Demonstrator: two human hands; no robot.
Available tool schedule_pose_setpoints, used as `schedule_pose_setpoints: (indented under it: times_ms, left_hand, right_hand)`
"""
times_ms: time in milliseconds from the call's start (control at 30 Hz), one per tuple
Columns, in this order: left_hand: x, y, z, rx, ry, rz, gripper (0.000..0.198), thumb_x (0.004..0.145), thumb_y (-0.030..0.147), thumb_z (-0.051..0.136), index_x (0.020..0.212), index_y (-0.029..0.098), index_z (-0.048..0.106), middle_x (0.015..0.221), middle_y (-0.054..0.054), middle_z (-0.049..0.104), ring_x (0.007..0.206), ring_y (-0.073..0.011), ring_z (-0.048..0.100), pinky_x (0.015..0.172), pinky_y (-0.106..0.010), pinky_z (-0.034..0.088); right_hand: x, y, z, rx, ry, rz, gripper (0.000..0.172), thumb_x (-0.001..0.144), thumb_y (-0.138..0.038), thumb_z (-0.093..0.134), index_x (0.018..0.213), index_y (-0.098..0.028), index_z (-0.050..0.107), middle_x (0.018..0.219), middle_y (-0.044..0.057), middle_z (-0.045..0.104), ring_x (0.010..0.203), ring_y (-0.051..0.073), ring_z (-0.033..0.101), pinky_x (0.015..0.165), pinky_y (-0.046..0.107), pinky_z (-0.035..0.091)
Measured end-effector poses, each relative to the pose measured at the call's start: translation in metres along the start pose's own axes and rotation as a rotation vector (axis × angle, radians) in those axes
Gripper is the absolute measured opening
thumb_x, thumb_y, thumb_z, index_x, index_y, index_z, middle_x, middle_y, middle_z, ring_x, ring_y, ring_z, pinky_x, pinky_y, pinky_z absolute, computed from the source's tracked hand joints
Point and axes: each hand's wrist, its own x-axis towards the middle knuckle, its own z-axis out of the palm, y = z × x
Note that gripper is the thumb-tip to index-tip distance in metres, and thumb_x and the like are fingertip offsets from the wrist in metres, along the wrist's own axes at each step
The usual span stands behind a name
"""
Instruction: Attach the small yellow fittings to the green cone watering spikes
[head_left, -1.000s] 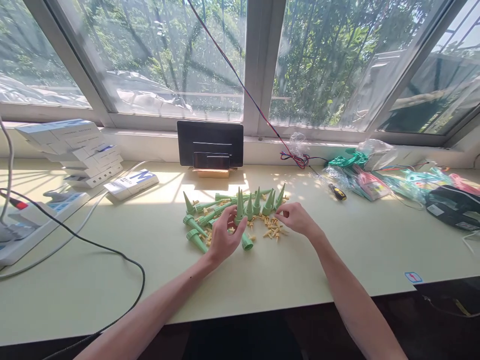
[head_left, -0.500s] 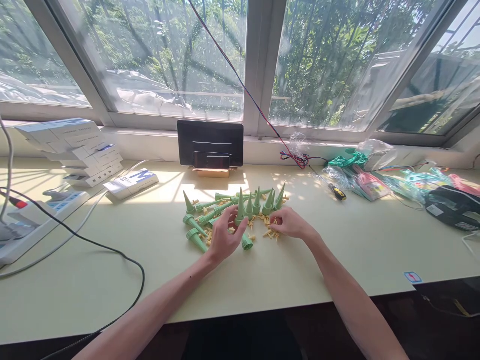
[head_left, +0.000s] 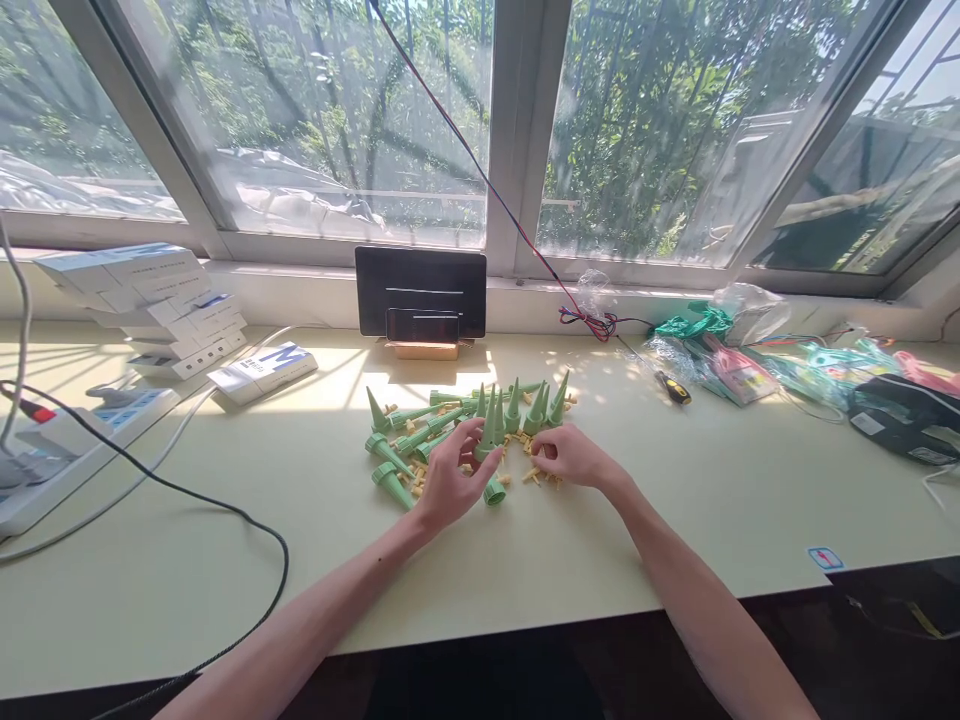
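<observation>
My left hand (head_left: pixel 456 468) is closed round the base of a green plastic watering spike (head_left: pixel 490 425), which points upward. My right hand (head_left: pixel 571 455) has thumb and fingers pinched together low over small yellow valve pieces (head_left: pixel 537 476); what lies between its fingertips is too small to make out. Just below my left hand's fingertips, another spike (head_left: pixel 494 491) shows its open round end. More green spikes lie in a heap (head_left: pixel 427 432) to the left, and several stand upright (head_left: pixel 556 402) behind my hands, with yellow pieces scattered among them.
A tablet (head_left: pixel 420 285) and a phone (head_left: pixel 422 326) lean on a wooden stand at the back. White boxes (head_left: pixel 161 300), a power strip (head_left: pixel 90 450) and cables lie left. Rightward are a screwdriver (head_left: pixel 673 386), plastic bags (head_left: pixel 742 370) and a black pouch (head_left: pixel 911 415).
The held spike and my left hand have shifted slightly right and toward me. My right hand has moved a little left and down, its fingers still among the yellow pieces.
</observation>
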Motion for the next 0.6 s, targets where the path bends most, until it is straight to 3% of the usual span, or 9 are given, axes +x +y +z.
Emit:
schedule_pose_setpoints:
  times_ms: [300,600]
  left_hand:
    - [0.000,-0.005,0.000,-0.157,-0.106,-0.070,0.034,0.086,0.038,0.067,0.112,0.017,0.061,0.099,-0.008,0.069,0.084,-0.0196,0.072,0.069,-0.031,0.064]
    - [0.001,-0.005,0.001,-0.206,-0.107,-0.137,0.039,0.085,0.040,0.069,0.114,0.015,0.062,0.102,-0.011,0.071,0.086,-0.0224,0.073,0.072,-0.036,0.065]
  right_hand:
    - [0.002,-0.016,0.016,0.261,0.178,-0.079,0.012,0.086,-0.027,0.058,0.077,-0.019,0.058,0.056,-0.006,0.047,0.049,0.009,0.040,0.048,0.022,0.034]
    - [0.002,-0.040,0.033,0.392,0.473,-0.088,0.013,0.088,-0.030,0.056,0.082,-0.020,0.057,0.069,0.001,0.063,0.059,0.014,0.059,0.057,0.026,0.051]
